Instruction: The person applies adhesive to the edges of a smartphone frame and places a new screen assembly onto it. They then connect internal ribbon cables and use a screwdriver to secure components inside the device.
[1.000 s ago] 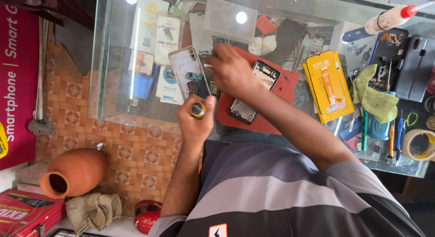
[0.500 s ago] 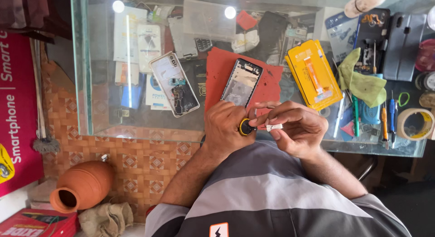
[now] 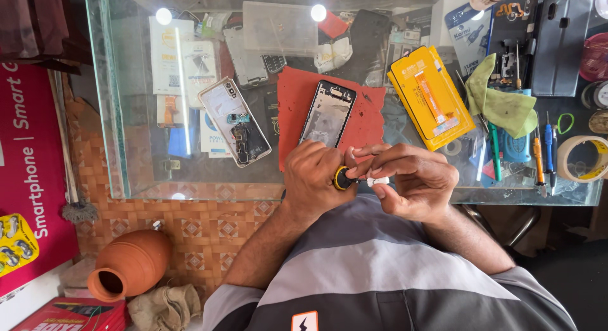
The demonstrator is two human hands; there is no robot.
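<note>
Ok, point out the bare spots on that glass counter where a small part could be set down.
Bare glass lies at the near left corner, left of the opened phone. A red strip of mat is free between that phone and the phone frame. The right end is crowded with the yellow box, green cloth, screwdrivers and tape roll.

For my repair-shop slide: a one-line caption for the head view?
Left hand and right hand hold a small screwdriver above an opened phone on a red mat.
</note>
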